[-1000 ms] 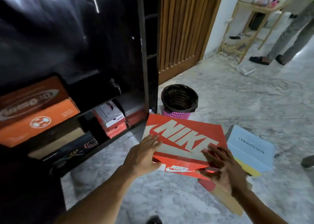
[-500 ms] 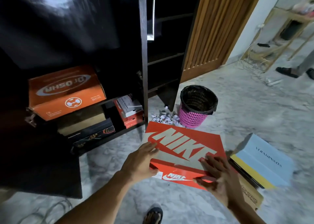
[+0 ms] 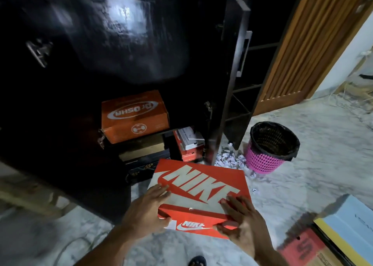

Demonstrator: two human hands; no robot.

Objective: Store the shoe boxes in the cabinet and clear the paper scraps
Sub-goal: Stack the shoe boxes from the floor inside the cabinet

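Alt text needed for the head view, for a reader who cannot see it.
Both hands, left hand and right hand, hold a red Nike shoe box before an open dark cabinet holding an orange box. Paper scraps lie beside a pink wastebasket.

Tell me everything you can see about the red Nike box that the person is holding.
The red Nike box is a closed cardboard shoe box, red-orange, with a large pale NIKE wordmark and swoosh across its lid and a smaller white logo on the near end wall. The lid is on, its edge slightly scuffed. It is held tilted, far end toward the open dark cabinet. The left hand clasps the near left corner, the right hand the near right corner, fingers spread on the lid. Nothing else visibly touches it.
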